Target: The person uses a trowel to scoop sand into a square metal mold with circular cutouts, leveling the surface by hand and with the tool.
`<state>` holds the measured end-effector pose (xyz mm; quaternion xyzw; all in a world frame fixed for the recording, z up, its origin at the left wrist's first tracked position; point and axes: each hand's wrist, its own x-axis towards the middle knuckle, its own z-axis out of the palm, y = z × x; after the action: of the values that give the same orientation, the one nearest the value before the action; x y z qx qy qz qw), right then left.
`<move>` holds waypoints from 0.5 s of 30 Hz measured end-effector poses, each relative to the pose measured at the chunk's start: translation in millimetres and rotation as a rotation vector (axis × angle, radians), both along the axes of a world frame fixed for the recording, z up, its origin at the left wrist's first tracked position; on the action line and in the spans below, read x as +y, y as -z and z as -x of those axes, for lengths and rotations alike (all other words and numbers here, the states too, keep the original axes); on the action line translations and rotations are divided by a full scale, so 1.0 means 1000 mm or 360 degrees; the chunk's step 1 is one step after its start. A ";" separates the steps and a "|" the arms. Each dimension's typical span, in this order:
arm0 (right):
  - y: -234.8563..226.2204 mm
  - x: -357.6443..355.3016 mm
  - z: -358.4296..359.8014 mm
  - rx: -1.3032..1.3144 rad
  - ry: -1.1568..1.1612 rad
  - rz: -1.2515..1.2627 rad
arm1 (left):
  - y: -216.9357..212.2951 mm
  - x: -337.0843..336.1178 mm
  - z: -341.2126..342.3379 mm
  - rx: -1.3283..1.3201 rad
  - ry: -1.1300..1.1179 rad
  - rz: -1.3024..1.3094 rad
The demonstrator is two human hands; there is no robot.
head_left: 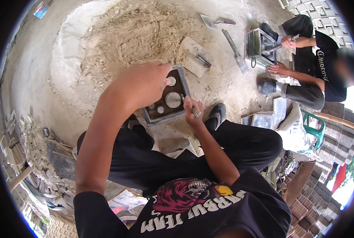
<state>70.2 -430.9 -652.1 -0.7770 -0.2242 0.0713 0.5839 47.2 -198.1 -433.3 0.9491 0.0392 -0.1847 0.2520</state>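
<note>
A shallow rectangular mould (165,118) with a grey rim and dark inside lies between my feet. A large round pale disc (173,100) and a small one (160,109) sit in it. My left hand (147,81) reaches over its far left side, fingers curled, fingertips at another pale disc (171,81). What those fingers grip is hidden. At the mould's right edge my right hand (193,109) is closed around a small hand tool (196,112); its rounded handle end shows, and its working end is hard to make out.
Loose sandy mix (141,35) spreads beyond the mould. A float (196,57), a trowel (210,22) and a flat bar (235,51) lie to the right. A co-worker (327,67) works at a metal box mould (260,47). A white sack (298,129) stands nearer right, rubble (38,158) at left.
</note>
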 end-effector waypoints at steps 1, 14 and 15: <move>-0.001 0.009 -0.003 -0.0074 -0.0071 0.0077 | 0.001 0.002 -0.001 0.0016 -0.0020 0.0016; -0.008 0.028 -0.025 0.0011 0.0080 -0.0117 | 0.002 0.006 0.004 0.0019 -0.0044 0.0019; 0.002 0.029 -0.027 0.0014 0.0037 -0.0065 | 0.004 0.008 0.004 0.0006 -0.0050 0.0021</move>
<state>97.1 -402.4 -654.3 -0.7671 -0.2139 0.0633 0.6015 43.1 -189.8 -437.3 0.9464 0.0534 -0.1829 0.2610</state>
